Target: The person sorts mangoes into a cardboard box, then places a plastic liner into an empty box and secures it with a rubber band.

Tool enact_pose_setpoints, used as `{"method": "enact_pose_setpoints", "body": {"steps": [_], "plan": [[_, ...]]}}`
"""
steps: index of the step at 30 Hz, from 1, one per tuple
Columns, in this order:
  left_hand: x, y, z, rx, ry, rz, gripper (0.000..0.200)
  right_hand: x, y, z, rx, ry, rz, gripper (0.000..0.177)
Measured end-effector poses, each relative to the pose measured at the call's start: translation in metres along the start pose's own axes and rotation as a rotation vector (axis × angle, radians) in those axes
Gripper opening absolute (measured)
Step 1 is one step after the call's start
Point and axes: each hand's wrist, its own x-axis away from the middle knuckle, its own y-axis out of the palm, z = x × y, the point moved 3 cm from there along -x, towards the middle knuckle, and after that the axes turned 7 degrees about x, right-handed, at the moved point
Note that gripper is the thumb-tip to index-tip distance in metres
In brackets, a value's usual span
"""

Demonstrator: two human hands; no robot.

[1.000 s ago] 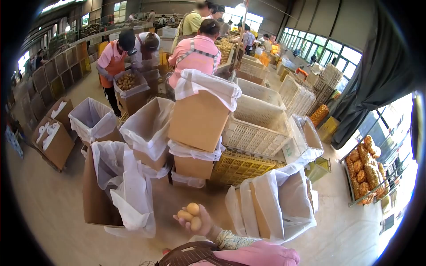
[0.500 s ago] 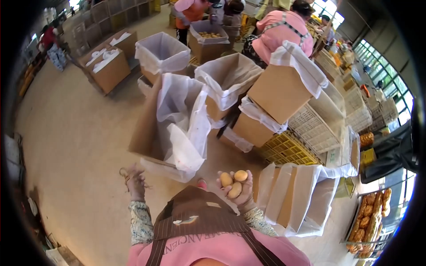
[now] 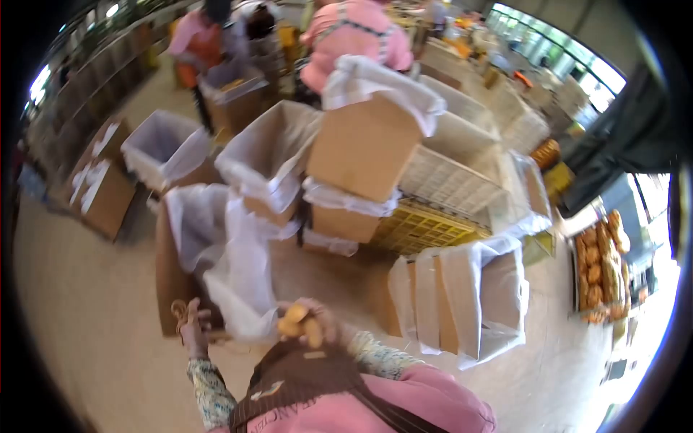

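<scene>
My right hand (image 3: 328, 325) is curled round several yellow-brown potatoes (image 3: 292, 317), blurred by motion. It is at the near right side of a cardboard box (image 3: 172, 274) with a loose white liner (image 3: 242, 289). My left hand (image 3: 193, 328) has thin brown string (image 3: 178, 310) looped at its fingers, with a strand trailing toward the right. That hand overlaps the near left corner of the same box in this view. The liner droops over the box's front edge, and the bottom inside is hidden.
Lined boxes (image 3: 364, 155) are stacked ahead beside yellow (image 3: 426, 227) and white crates (image 3: 447, 180). More lined boxes (image 3: 498, 303) stand at the right. A person in pink (image 3: 357, 36) and others work behind. Filled net bags (image 3: 595, 267) are on a rack far right.
The view has swung right, so the boxes sit further left. My right hand with the potatoes has moved left, close to the lined box; my left hand now overlaps that box's corner.
</scene>
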Motion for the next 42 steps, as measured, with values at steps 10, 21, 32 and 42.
{"method": "enact_pose_setpoints", "body": {"steps": [10,21,32,42], "plan": [[-0.06,0.028,-0.061,0.213,-0.646,-0.447,0.025,-0.055,0.02,0.025,-0.084,0.364,-0.118,0.046],[-0.002,0.002,-0.005,0.904,-0.649,-0.646,0.013,-0.041,0.01,0.033,-0.186,0.059,0.105,0.046],[0.037,-0.08,-0.028,1.236,-0.485,-0.726,0.032,-0.003,0.043,0.061,-0.294,-0.14,0.178,0.058],[0.031,-0.086,-0.038,0.589,-0.29,-0.905,0.013,-0.043,0.051,0.102,-0.522,-0.023,-0.139,0.056]]}}
